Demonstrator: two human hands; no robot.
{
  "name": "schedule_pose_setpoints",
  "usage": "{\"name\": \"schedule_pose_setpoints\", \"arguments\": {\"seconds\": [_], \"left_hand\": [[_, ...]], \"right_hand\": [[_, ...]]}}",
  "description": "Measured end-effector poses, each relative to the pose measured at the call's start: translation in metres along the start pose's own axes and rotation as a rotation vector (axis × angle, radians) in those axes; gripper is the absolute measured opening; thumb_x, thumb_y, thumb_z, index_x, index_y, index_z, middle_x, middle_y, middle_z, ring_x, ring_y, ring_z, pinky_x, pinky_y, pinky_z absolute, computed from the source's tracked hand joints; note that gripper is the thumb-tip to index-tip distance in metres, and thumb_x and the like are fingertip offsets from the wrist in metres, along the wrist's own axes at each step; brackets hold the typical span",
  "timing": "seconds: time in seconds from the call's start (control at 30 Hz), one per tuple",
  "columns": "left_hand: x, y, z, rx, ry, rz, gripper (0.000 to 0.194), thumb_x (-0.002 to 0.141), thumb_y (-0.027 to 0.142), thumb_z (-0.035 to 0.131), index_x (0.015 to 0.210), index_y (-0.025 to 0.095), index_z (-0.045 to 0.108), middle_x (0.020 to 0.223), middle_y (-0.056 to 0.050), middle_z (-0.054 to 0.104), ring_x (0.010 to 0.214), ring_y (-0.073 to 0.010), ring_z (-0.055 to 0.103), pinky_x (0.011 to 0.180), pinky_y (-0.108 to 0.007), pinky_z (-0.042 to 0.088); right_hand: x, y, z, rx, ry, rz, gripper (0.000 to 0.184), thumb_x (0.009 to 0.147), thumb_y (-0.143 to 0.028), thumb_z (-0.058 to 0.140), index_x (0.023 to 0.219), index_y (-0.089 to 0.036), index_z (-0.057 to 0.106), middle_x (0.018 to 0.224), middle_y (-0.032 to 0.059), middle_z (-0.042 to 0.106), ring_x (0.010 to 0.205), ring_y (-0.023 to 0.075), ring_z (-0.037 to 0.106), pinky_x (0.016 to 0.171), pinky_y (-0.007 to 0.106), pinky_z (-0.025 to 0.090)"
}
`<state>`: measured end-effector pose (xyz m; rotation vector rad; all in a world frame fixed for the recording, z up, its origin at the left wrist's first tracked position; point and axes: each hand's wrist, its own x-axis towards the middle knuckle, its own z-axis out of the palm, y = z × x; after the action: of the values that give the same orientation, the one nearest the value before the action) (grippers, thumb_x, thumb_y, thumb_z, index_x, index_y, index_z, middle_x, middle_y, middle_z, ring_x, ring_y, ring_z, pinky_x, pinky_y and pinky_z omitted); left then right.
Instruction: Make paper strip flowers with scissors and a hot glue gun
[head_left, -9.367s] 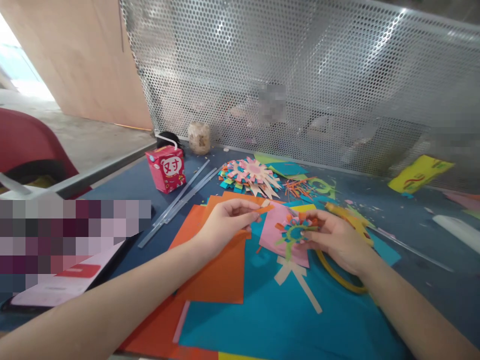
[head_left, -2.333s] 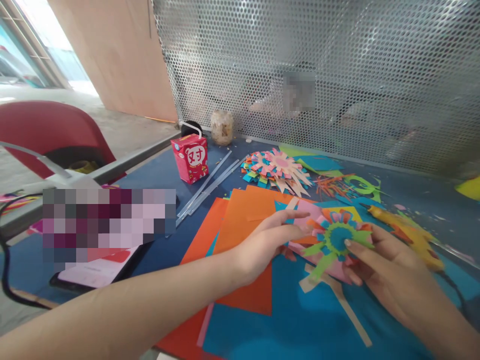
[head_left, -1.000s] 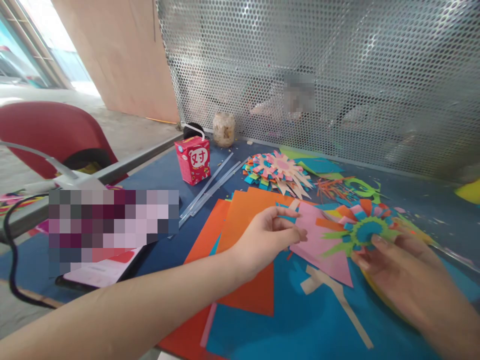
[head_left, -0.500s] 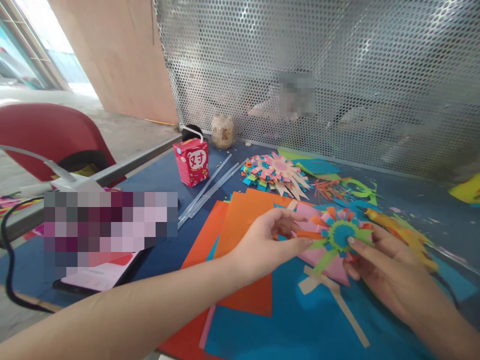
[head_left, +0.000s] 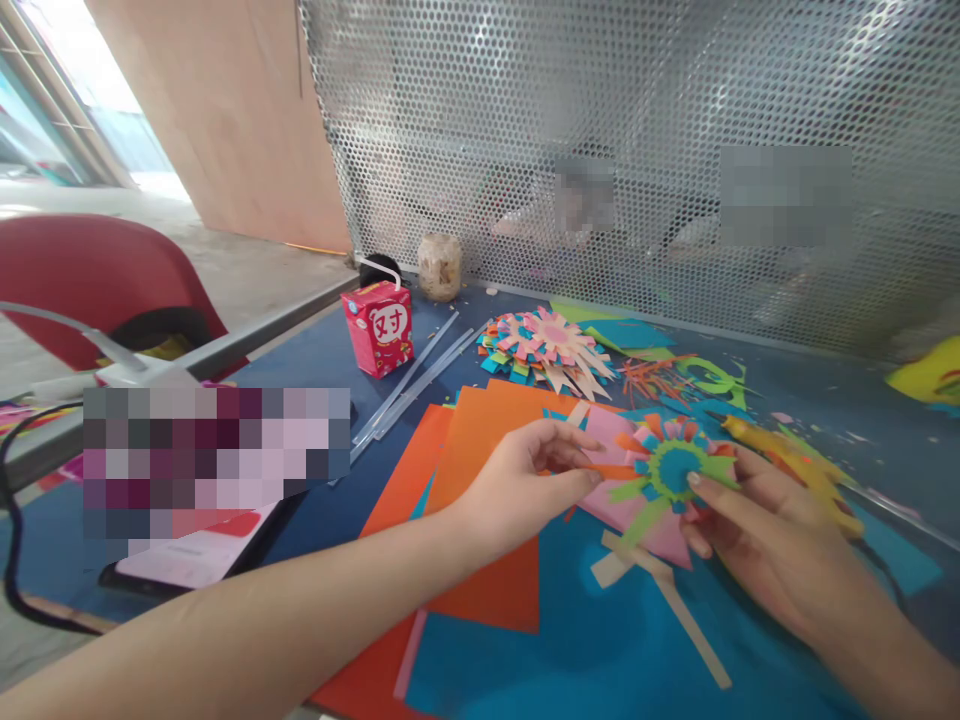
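Two hands [head_left: 525,493] [head_left: 772,540] show, the right pinching a rosette [head_left: 675,468] (carton [head_left: 379,335] reads "对").

L hand [head_left: 514,485] is held w/ L fingers [head_left: 559,438] bent, L thumb [head_left: 576,490] extended just below them. L forearm [head_left: 300,615] is angled back, lower L of fingers. R hand [head_left: 780,545] is set in a pinch, R thumb [head_left: 724,508] laid in front of R fingers [head_left: 761,472]; R wrist [head_left: 855,610] is held lower R of fingertips.
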<state>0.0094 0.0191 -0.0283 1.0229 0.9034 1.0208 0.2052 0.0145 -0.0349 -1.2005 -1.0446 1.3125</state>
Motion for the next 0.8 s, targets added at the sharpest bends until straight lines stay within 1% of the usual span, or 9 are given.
{"name": "schedule_pose_setpoints", "arguments": {"seconds": [0.23, 0.3, 0.37, 0.47, 0.57, 0.6, 0.63, 0.7, 0.8], "left_hand": [[-0.002, 0.005, 0.0, 0.023, 0.067, -0.013, 0.017, 0.064, 0.004, 0.054, 0.078, 0.014, 0.056, 0.067, 0.001, 0.056, 0.06, -0.0073, 0.05, 0.052, -0.019, 0.038], [-0.003, 0.006, -0.001, 0.028, 0.097, -0.001, 0.017, 0.064, 0.007, 0.054, 0.078, 0.014, 0.054, 0.065, 0.002, 0.054, 0.058, -0.007, 0.048, 0.052, -0.02, 0.037], [-0.002, 0.004, -0.002, 0.021, 0.108, 0.016, 0.017, 0.063, 0.011, 0.054, 0.079, 0.015, 0.053, 0.062, 0.003, 0.05, 0.054, -0.0067, 0.045, 0.051, -0.021, 0.037], [-0.001, 0.0, -0.003, -0.058, 0.015, -0.065, 0.022, 0.062, 0.017, 0.055, 0.083, 0.017, 0.048, 0.062, 0.003, 0.053, 0.053, -0.009, 0.05, 0.053, -0.025, 0.039], [-0.002, -0.001, -0.002, -0.184, -0.165, -0.265, 0.032, 0.058, 0.015, 0.056, 0.088, 0.015, 0.046, 0.067, -0.001, 0.06, 0.058, -0.0136, 0.059, 0.057, -0.028, 0.043], [-0.003, 0.0, -0.001, -0.227, -0.195, -0.308, 0.035, 0.056, 0.013, 0.057, 0.09, 0.015, 0.046, 0.068, -0.002, 0.061, 0.06, -0.0141, 0.06, 0.058, -0.028, 0.045], [-0.004, 0.001, 0.0, -0.271, -0.202, -0.328, 0.039, 0.054, 0.01, 0.058, 0.091, 0.014, 0.047, 0.068, -0.002, 0.061, 0.062, -0.0141, 0.061, 0.059, -0.028, 0.046], [-0.006, 0.004, 0.001, -0.348, -0.175, -0.328, 0.045, 0.053, 0.005, 0.058, 0.095, 0.013, 0.047, 0.071, -0.003, 0.061, 0.065, -0.0142, 0.062, 0.062, -0.027, 0.047], [-0.007, 0.007, 0.001, -0.396, -0.158, -0.315, 0.052, 0.055, 0.001, 0.057, 0.104, 0.011, 0.044, 0.078, -0.007, 0.063, 0.07, -0.0163, 0.064, 0.065, -0.029, 0.049]], "right_hand": [[0.001, -0.003, -0.001, -0.009, 0.031, -0.003, 0.035, 0.054, -0.032, 0.081, 0.068, -0.022, 0.051, 0.056, -0.0075, 0.05, 0.041, 0.0097, 0.051, 0.031, 0.019, 0.041], [0.002, -0.001, -0.004, -0.049, 0.052, -0.059, 0.033, 0.056, -0.033, 0.079, 0.071, -0.023, 0.052, 0.058, -0.0076, 0.05, 0.043, 0.0103, 0.053, 0.034, 0.02, 0.044], [0.002, 0.001, -0.009, -0.192, 0.08, -0.261, 0.027, 0.064, -0.031, 0.075, 0.079, -0.025, 0.053, 0.06, -0.0075, 0.053, 0.046, 0.0105, 0.055, 0.039, 0.021, 0.046], [0.0, 0.001, -0.021, -0.549, 0.069, -0.733, 0.015, 0.071, -0.023, 0.068, 0.081, -0.028, 0.058, 0.072, -0.0039, 0.062, 0.064, 0.0145, 0.063, 0.059, 0.029, 0.054], [-0.003, -0.001, -0.031, -0.912, -0.183, -1.257, 0.009, 0.074, -0.019, 0.066, 0.08, -0.026, 0.065, 0.084, 0.0001, 0.068, 0.086, 0.0181, 0.063, 0.076, 0.031, 0.054], [-0.004, -0.002, -0.033, -1.049, -0.309, -1.443, 0.011, 0.076, -0.018, 0.063, 0.084, -0.024, 0.065, 0.087, 0.0008, 0.069, 0.089, 0.0178, 0.063, 0.076, 0.029, 0.055], [-0.006, -0.002, -0.033, -1.151, -0.347, -1.567, 0.012, 0.079, -0.015, 0.059, 0.088, -0.022, 0.065, 0.092, 0.003, 0.068, 0.095, 0.019, 0.061, 0.079, 0.03, 0.054], [-0.008, -0.002, -0.031, -1.268, -0.335, -1.691, 0.016, 0.081, -0.01, 0.054, 0.09, -0.019, 0.064, 0.097, 0.0044, 0.067, 0.1, 0.0203, 0.059, 0.084, 0.034, 0.053], [-0.011, 0.0, -0.023, -1.323, -0.301, -1.721, 0.019, 0.083, -0.007, 0.05, 0.09, -0.018, 0.064, 0.095, 0.0049, 0.066, 0.1, 0.0203, 0.058, 0.088, 0.037, 0.05]]}}
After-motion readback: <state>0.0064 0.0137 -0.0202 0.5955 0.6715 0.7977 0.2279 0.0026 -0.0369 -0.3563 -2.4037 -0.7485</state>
